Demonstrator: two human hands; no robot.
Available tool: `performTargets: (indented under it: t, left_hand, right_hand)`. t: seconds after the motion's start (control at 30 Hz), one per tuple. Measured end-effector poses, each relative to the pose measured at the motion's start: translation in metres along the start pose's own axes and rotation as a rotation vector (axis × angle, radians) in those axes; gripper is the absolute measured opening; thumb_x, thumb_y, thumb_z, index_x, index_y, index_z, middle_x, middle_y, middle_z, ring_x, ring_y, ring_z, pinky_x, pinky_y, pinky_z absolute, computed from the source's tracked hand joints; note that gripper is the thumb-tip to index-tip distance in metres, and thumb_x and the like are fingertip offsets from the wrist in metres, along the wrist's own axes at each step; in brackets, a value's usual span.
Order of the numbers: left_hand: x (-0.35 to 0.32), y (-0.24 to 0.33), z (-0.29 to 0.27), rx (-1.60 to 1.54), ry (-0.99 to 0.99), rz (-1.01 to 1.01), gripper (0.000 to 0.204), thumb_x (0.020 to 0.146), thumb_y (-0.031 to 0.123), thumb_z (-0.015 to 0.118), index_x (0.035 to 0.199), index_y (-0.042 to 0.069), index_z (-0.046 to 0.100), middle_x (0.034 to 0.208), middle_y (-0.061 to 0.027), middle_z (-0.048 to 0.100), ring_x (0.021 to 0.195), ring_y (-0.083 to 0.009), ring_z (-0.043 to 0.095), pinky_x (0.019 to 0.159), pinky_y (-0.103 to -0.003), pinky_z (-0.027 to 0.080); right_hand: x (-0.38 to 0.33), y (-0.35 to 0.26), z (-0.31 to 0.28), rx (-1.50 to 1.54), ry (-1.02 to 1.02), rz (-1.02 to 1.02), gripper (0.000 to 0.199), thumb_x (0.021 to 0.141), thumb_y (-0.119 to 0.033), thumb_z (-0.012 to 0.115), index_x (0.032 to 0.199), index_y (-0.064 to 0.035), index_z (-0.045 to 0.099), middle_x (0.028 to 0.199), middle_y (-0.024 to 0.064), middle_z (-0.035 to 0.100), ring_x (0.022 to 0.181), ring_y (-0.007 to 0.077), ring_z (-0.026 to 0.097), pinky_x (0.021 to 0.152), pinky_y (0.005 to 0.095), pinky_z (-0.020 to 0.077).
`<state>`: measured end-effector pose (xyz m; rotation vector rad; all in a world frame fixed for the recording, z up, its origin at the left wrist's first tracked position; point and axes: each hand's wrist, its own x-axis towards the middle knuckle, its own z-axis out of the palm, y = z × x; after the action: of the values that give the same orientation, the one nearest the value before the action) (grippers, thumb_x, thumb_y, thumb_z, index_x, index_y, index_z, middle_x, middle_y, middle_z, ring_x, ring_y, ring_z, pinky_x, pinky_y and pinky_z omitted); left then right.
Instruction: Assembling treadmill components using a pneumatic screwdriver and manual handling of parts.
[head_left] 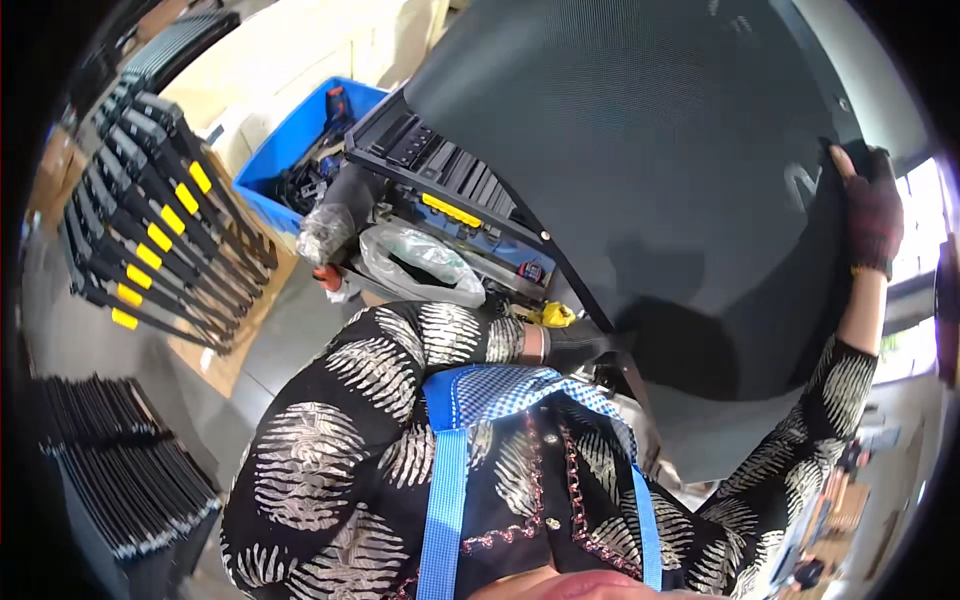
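Note:
A large dark grey mesh panel (640, 170) stands tilted before me, with a rivet-like spot at its far right edge. My right hand (872, 215), in a dark red glove with bare fingertips, grips that right edge, thumb on the face towards me. My left hand (580, 345), in a dark glove, is at the panel's lower left edge, beside a thin black bar (575, 275); its fingers are hidden. Left of the panel, a black rack (440, 165) holds several dark slats, with a yellow strip (450, 209) along its front.
A blue bin (265, 165) with tools and dark parts stands beyond the rack. Nearer are a clear plastic bag (425, 265) and a yellow crumpled item (553, 315). Several black frames with yellow tags (160, 237) lean at left, above a stack of black bars (130, 480).

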<state>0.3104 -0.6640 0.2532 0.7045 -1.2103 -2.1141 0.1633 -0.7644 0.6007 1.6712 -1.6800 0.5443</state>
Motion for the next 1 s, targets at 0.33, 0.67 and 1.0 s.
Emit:
performTargets:
  t: [0.33,0.67,1.0]
  left_hand:
    - [0.168,-0.092,0.012,-0.101,0.241,0.562,0.028,0.088,0.029,0.059,0.091,0.002,0.067,0.085,-0.0137,0.067,0.079,-0.0248,0.064,0.077,-0.034,0.05]
    - [0.201,-0.082,0.028,0.091,0.301,0.471,0.034,0.088,0.033,0.058,0.089,0.001,0.067,0.083,-0.014,0.067,0.078,-0.0245,0.064,0.076,-0.035,0.05]
    - [0.189,-0.07,0.033,0.27,0.235,0.335,0.039,0.088,0.037,0.056,0.088,-0.001,0.066,0.081,-0.0144,0.066,0.078,-0.0241,0.064,0.074,-0.035,0.05]
  right_hand:
    - [0.092,-0.015,0.192,0.209,-0.351,-0.278,0.067,0.074,-0.057,0.066,0.117,-0.0057,0.056,0.111,0.0187,0.062,0.109,0.0355,0.056,0.089,0.04,0.0447]
    - [0.104,0.017,0.308,0.373,-0.531,-0.394,0.077,0.07,-0.062,0.066,0.122,-0.007,0.053,0.116,0.018,0.06,0.111,0.0348,0.055,0.091,0.0412,0.0441]
    - [0.104,0.031,0.362,0.409,-0.586,-0.406,0.067,0.074,-0.057,0.068,0.119,-0.0086,0.056,0.112,0.0204,0.061,0.107,0.0362,0.057,0.087,0.0399,0.0445]
